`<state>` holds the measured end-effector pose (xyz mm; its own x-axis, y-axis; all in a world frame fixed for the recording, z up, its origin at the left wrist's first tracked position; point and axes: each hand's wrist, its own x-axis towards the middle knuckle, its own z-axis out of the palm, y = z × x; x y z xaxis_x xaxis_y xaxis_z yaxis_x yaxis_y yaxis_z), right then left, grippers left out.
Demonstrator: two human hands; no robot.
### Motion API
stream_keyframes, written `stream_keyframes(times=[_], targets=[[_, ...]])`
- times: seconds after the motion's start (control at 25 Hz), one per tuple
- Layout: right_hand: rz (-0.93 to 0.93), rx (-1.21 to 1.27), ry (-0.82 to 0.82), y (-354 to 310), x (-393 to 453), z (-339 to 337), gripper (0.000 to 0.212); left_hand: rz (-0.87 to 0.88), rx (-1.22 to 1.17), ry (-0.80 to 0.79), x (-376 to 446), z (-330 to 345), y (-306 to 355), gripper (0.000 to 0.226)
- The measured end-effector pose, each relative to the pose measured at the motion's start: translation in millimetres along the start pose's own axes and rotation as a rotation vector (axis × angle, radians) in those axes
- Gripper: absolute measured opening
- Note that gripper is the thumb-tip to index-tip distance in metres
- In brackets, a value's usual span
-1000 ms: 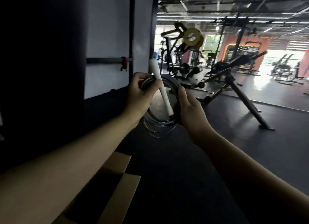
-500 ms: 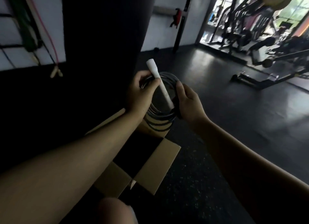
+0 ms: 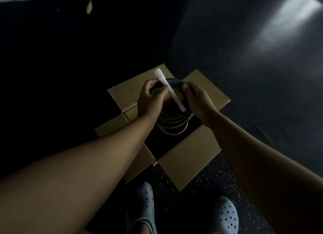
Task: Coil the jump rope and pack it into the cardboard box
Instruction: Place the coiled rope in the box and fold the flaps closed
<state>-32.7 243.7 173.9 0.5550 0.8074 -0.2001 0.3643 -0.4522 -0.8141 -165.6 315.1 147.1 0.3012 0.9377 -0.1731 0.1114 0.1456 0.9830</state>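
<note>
The jump rope (image 3: 174, 127) is wound into a round coil of several dark and grey loops, with a white handle (image 3: 169, 89) lying slantwise across it. My left hand (image 3: 150, 101) grips the coil's left side, its thumb pressing the handle. My right hand (image 3: 198, 101) holds the coil's right side. The coil hangs just above the dark opening of an open cardboard box (image 3: 190, 157) on the floor, all of its flaps folded outward.
The box stands on dark speckled rubber flooring (image 3: 262, 111). My two feet in light perforated clogs (image 3: 145, 204) stand right in front of the box. A dark bulky shape (image 3: 70, 59) fills the left and back. A patch of light (image 3: 286, 19) falls on the floor at upper right.
The view has tipped down from the gym room to the floor. Both hands have carried the coil down until it hangs over the open box.
</note>
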Motion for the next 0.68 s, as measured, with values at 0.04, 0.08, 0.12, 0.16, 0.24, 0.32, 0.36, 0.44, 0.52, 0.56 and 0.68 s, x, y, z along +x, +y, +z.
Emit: stream_keyframes(times=[0.04,0.08,0.12,0.16,0.24,0.32,0.36,0.44,0.52,0.56,0.68], targets=[[0.008,-0.032,-0.029,14,14,10,0.035,-0.032,0.012,0.013,8,3,-21,0.035],[0.021,-0.067,-0.06,29,27,19,0.035,-0.063,0.024,0.021,14,6,-39,0.037],[0.044,-0.097,-0.092,44,40,27,0.035,-0.095,0.04,0.024,19,9,-57,0.039],[0.078,-0.106,-0.12,59,51,36,0.035,-0.128,0.055,0.025,25,12,-73,0.042],[0.129,-0.099,-0.161,89,74,49,0.036,-0.201,0.064,0.021,35,21,-103,0.047],[0.149,-0.129,-0.208,117,95,62,0.037,-0.266,0.076,0.023,42,28,-128,0.05],[0.151,-0.166,-0.238,131,106,69,0.038,-0.294,0.085,0.021,48,31,-140,0.051],[0.138,-0.262,-0.305,155,125,83,0.042,-0.361,0.08,0.017,60,37,-162,0.05],[0.162,-0.329,-0.388,172,142,97,0.047,-0.416,0.056,0.017,72,42,-181,0.047],[0.182,-0.343,-0.426,178,149,105,0.049,-0.447,0.032,0.025,77,44,-189,0.046],[0.167,-0.421,-0.503,193,162,129,0.06,-0.545,-0.002,0.051,93,47,-209,0.045]])
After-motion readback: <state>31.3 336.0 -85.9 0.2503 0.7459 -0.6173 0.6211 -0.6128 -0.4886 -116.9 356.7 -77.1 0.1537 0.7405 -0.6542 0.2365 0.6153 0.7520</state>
